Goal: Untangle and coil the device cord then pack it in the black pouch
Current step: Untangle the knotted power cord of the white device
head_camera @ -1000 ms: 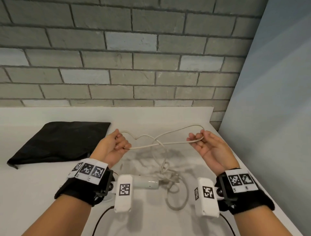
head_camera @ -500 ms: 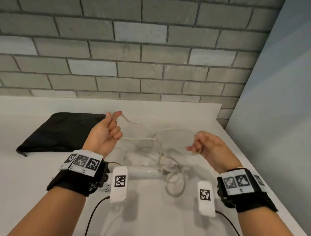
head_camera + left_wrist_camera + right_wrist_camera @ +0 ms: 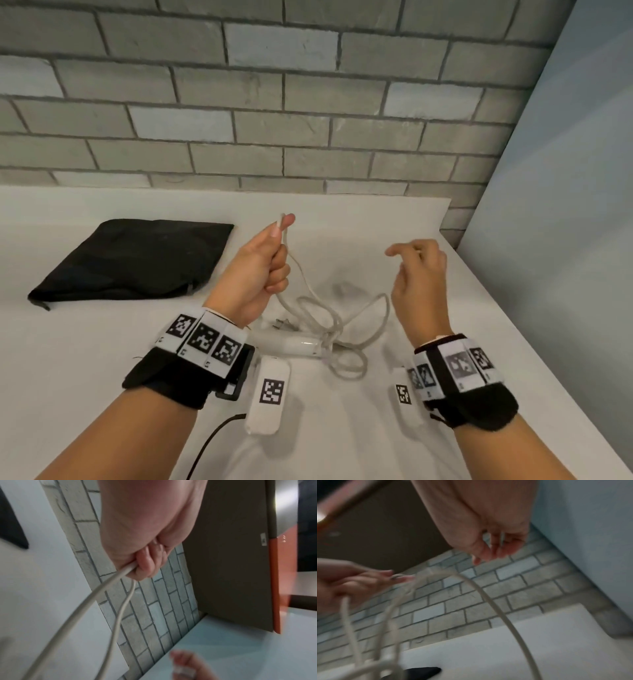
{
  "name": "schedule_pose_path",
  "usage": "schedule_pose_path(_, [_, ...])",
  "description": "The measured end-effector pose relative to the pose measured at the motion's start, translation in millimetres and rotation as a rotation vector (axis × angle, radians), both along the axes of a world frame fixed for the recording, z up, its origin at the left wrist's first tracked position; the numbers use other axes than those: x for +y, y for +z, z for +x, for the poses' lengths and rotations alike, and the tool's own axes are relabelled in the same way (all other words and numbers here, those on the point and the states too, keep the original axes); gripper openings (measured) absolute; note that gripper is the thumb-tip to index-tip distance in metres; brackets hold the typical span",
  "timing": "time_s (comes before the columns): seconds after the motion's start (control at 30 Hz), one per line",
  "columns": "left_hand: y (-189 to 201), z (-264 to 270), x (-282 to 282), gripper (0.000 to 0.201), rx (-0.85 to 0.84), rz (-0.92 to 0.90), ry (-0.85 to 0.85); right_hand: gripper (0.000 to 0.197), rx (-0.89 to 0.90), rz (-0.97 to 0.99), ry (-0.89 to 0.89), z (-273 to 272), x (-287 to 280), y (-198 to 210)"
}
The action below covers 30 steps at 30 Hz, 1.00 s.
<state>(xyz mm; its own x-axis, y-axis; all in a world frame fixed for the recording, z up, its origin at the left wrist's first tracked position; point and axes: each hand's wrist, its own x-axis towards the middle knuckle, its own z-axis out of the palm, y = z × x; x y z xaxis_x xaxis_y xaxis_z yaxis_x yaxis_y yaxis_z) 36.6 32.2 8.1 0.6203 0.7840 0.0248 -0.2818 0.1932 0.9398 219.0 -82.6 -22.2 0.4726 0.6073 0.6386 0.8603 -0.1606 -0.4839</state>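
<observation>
My left hand (image 3: 270,263) is raised above the table and grips the off-white cord (image 3: 305,284), with a short end poking up past the thumb. The left wrist view shows two strands of cord (image 3: 109,588) leaving the fist (image 3: 142,563). From there the cord drops into a tangle beside the white device (image 3: 294,342) lying on the table. My right hand (image 3: 411,260) hovers to the right with loosely curled fingers (image 3: 496,547) that hold nothing. The black pouch (image 3: 137,260) lies flat at the back left.
The white table (image 3: 102,342) ends at a grey brick wall (image 3: 274,137) behind and a pale blue panel (image 3: 565,240) on the right. A metal-pronged plug (image 3: 284,323) lies by the device. A black cable (image 3: 212,442) runs off the near edge.
The right hand has let go of the cord and its loop has dropped to the table. The left hand has lifted and turned upright, still gripping the cord.
</observation>
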Motion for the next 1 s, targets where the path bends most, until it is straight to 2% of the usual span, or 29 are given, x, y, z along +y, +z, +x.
schedule_pose_path(0.07, [2,4,-5,0.032,0.012,0.024,-0.025,0.028,-0.034,0.099,0.243,-27,-3,16])
schedule_pose_path(0.1, [2,5,-7,0.032,0.019,0.039,-0.035,0.021,-0.004,0.054,0.391,-39,-4,19])
schedule_pose_path(0.13, [3,6,-8,0.032,0.027,0.057,-0.044,0.016,0.016,-0.064,0.519,-48,-3,19])
schedule_pose_path(0.2, [4,7,-10,0.032,0.045,0.093,-0.065,0.013,-0.037,-0.343,0.625,-58,2,6])
schedule_pose_path(0.3, [4,5,-12,0.029,0.072,0.128,-0.094,0.025,-0.13,-0.619,0.565,-54,12,-15])
schedule_pose_path(0.37, [4,2,-12,0.029,0.09,0.127,-0.101,0.034,-0.218,-0.804,0.433,-50,17,-17])
schedule_pose_path(0.47, [1,-2,-11,0.03,0.117,0.13,-0.092,0.03,-0.328,-0.955,0.232,-46,20,-17])
schedule_pose_path(0.53, [0,-6,-11,0.03,0.13,0.129,-0.077,0.025,-0.362,-0.997,0.213,-44,20,-17])
schedule_pose_path(0.63, [-3,-11,-8,0.03,0.13,0.135,-0.045,0.02,-0.183,-0.841,0.346,-38,21,-2])
schedule_pose_path(0.77, [-4,-11,-6,0.03,0.138,0.15,-0.024,0.016,0.401,-0.219,0.604,-34,14,44])
schedule_pose_path(0.9, [-4,-10,0,0.03,0.143,0.132,0.002,0.019,0.677,0.19,0.733,-30,5,73])
schedule_pose_path(1.0, [-10,-15,8,0.033,0.173,0.088,0.05,0.024,0.893,0.465,0.727,-23,0,80])
